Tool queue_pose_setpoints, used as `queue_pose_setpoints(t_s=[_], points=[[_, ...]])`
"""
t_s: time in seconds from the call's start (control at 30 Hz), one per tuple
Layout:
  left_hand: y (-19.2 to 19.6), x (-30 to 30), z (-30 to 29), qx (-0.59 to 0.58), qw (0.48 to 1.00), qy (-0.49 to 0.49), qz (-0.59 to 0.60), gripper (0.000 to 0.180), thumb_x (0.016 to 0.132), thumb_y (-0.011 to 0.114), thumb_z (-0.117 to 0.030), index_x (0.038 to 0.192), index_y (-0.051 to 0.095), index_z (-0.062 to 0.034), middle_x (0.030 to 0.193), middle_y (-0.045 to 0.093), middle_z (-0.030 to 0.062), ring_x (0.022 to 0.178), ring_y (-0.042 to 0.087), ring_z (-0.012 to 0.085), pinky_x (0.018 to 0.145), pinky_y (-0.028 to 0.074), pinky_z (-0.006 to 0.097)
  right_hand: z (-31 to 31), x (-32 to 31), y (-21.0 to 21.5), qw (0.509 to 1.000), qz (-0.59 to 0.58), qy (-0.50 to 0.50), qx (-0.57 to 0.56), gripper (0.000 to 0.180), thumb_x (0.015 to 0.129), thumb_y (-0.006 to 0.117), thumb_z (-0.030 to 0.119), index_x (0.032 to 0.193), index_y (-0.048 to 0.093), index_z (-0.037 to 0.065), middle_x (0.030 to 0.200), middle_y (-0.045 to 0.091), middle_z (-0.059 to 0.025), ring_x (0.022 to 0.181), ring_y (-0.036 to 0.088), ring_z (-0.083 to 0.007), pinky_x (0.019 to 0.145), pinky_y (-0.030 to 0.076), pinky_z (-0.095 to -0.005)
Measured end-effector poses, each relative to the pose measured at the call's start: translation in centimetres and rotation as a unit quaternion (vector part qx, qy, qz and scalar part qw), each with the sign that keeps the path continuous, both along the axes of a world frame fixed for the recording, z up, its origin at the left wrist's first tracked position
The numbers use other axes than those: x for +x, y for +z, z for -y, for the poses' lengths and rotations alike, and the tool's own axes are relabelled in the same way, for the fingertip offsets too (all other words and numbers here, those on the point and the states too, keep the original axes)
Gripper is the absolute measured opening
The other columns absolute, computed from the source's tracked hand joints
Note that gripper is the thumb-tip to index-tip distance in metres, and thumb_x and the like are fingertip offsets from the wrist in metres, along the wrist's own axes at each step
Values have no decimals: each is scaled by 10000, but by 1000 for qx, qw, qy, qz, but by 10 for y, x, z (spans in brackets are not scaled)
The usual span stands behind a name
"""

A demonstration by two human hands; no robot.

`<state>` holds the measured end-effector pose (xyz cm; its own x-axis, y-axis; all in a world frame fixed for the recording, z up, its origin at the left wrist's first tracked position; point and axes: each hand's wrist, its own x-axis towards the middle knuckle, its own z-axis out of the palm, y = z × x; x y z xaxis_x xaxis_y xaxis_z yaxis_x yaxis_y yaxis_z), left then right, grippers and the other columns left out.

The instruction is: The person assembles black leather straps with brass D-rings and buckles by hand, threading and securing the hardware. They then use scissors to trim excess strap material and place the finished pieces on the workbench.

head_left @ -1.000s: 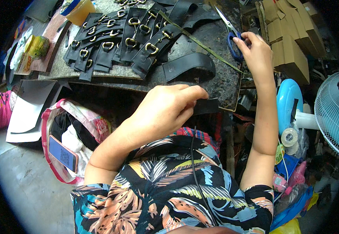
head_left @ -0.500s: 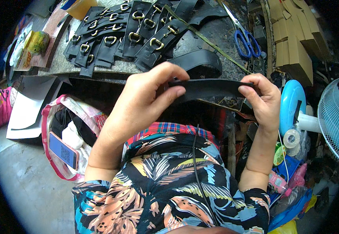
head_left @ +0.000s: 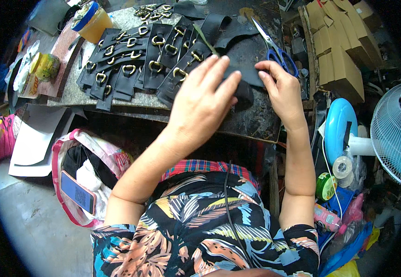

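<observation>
Closest to where I stood, an open pink-rimmed bag (head_left: 71, 184) sat on the floor by the person's left side, a phone (head_left: 77, 192) resting on top of it, within easy reach. Above the lap, the left hand (head_left: 203, 102) lay palm-down on the near part of the dark desk (head_left: 251, 121), its fingers (head_left: 219, 74) spread and flat, pressing on a black strap piece (head_left: 244, 76) as if to hold it flush against the surface. The right hand (head_left: 281, 90) met the same piece from the other side, fingertips bent down onto its edge, apparently steadying it; whether they pinched it or only pushed on it I could not tell. Just beyond the right hand lay blue-handled scissors (head_left: 279, 53), blades pointing away, handles nearest the hand so they could be picked up quickly. Further left, finished straps with brass buckles (head_left: 140, 64) were fanned out in overlapping rows on the desk, buckles up, seemingly sorted apart from the piece under the hands. At the far left corner stood a tub with a blue rim (head_left: 91, 21).
</observation>
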<state>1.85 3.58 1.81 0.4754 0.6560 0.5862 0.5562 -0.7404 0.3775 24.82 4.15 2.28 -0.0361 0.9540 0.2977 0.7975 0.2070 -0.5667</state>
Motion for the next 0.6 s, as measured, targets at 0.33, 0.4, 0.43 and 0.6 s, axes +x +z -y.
queue_pose_setpoints(t_s=[0.33, 0.4, 0.43, 0.6], points=[[-22, 9, 7, -43, 987, -97, -125, 517, 925, 717, -242, 1416, 612, -122, 1516, 568, 100, 1462, 473, 316, 1209, 335, 567, 16, 2, 15, 984, 158, 23, 81, 173, 875, 779, 189, 1034, 762, 123, 983, 677, -78, 946, 663, -290, 808, 543, -417], [-21, 12, 7, -25, 983, -68, -167, 526, 929, 720, -265, 1425, 608, -129, 1533, 551, 93, 1473, 456, 326, 1213, 325, 569, 3, 3, 18, 978, 165, 25, 124, 161, 858, 799, 217, 999, 769, 147, 1021, 649, -63, 984, 647, -290, 814, 542, -416], [-20, 14, 8, -19, 980, -52, -189, 530, 932, 721, -277, 1429, 606, -132, 1542, 543, 90, 1478, 447, 331, 1215, 321, 570, -4, 4, 20, 978, 162, 24, 129, 167, 866, 793, 227, 1011, 770, 147, 1006, 662, -60, 977, 653, -285, 822, 542, -416], [-16, 13, 11, -62, 986, -54, -144, 548, 958, 691, -342, 1457, 587, -141, 1579, 494, 120, 1497, 397, 383, 1219, 305, 588, -48, -1, 25, 985, 139, 39, 91, 195, 900, 765, 258, 1061, 756, 147, 995, 702, -54, 983, 680, -270, 839, 554, -413]])
